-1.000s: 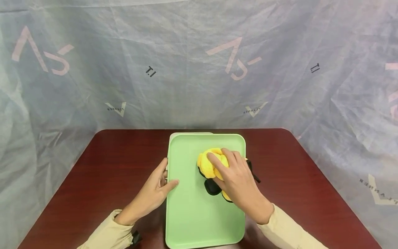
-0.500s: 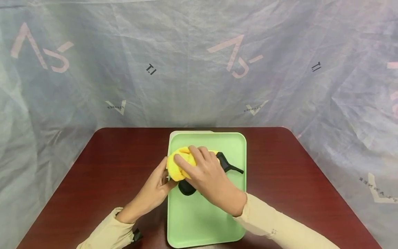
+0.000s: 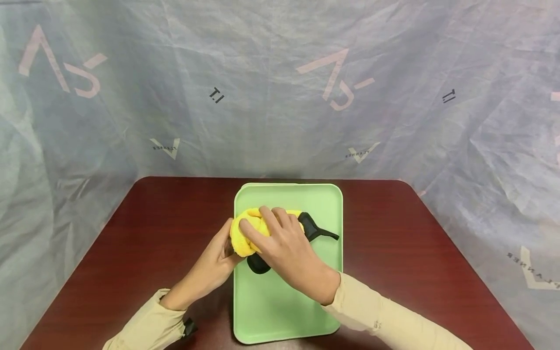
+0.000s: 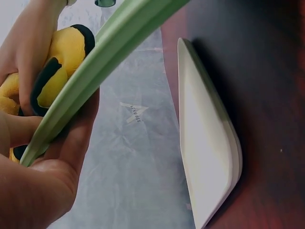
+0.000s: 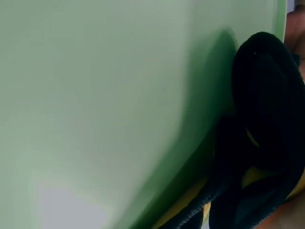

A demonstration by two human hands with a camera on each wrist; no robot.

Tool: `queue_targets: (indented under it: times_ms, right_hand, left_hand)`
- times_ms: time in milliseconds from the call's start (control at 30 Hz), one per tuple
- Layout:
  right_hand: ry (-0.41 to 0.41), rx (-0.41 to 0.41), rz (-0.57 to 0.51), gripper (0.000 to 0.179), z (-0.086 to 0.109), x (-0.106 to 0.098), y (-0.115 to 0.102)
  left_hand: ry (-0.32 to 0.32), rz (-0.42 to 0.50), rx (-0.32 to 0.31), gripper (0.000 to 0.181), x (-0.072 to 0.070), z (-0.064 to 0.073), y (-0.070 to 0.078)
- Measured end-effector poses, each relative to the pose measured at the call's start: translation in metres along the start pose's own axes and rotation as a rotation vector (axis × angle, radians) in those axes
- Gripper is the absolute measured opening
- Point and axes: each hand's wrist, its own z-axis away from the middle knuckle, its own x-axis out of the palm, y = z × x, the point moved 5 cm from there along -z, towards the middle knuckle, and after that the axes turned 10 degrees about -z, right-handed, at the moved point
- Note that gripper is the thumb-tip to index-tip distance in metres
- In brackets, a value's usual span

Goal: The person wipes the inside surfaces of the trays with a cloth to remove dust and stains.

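Right hand [image 3: 288, 250] grips yellow-black bundle [image 3: 239, 239], perhaps touching edge [image 3: 235, 296] of green tray [image 3: 284, 311].

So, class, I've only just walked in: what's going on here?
A person's left hand grips a green tray by its left edge, raised above a white tray on the table. Their right hand holds a yellow-and-black fabric item at that same edge.

Two hands [image 3: 209, 267] [image 3: 288, 248], one yellow-black fabric item [image 3: 240, 240], one green tray [image 3: 284, 311]
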Motion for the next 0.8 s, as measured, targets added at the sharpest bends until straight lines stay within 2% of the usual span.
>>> queue_targets:
  times_ms: [233,433,633,800]
  right_hand:
    - [-0.005,-0.016,0.008,0.033,0.003,0.003,-0.003]
    - [0.032,-0.074,0.004,0.03,-0.001,-0.008,-0.009]
    - [0.026,-0.11,-0.016,0.024,-0.006,-0.018,-0.012]
    - [0.016,-0.111,-0.021,0.026,0.003,-0.014,-0.007]
  left_hand:
    - [-0.022,0.035,-0.014,0.059,0.001,0.003,-0.004]
    - [-0.007,0.053,-0.029,0.07,0.001,0.006,-0.004]
    - [0.002,0.058,-0.028,0.07,0.002,0.006,-0.005]
    - [-0.021,0.079,-0.027,0.069,0.004,0.008,-0.006]
